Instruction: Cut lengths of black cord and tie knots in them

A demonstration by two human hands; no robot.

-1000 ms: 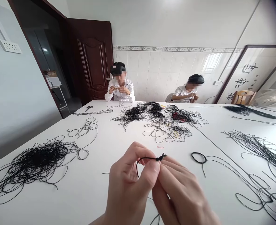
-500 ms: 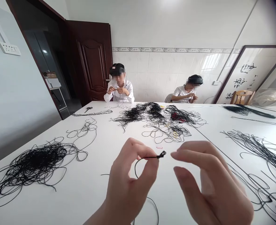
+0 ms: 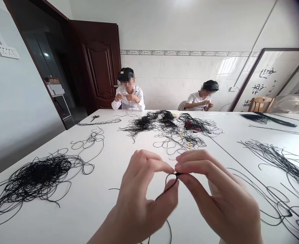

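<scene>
My left hand and my right hand meet above the white table, both pinching one thin black cord. The cord forms a small loop between my fingertips, with its knot hidden at the pinch. Its tail hangs down below my left hand. My left thumb and forefinger close on the loop from the left. From the right, my other thumb and forefinger grip the cord at the same spot.
A big tangle of black cord lies at the left, another heap at mid-table, more strands at the right. Scissors lie at the far left. Two people sit at the far side handling cord.
My right hand, which had opened and pulled away from the cord half a second ago, has come back and pinched it at the knot. The loop has dropped slightly lower.
</scene>
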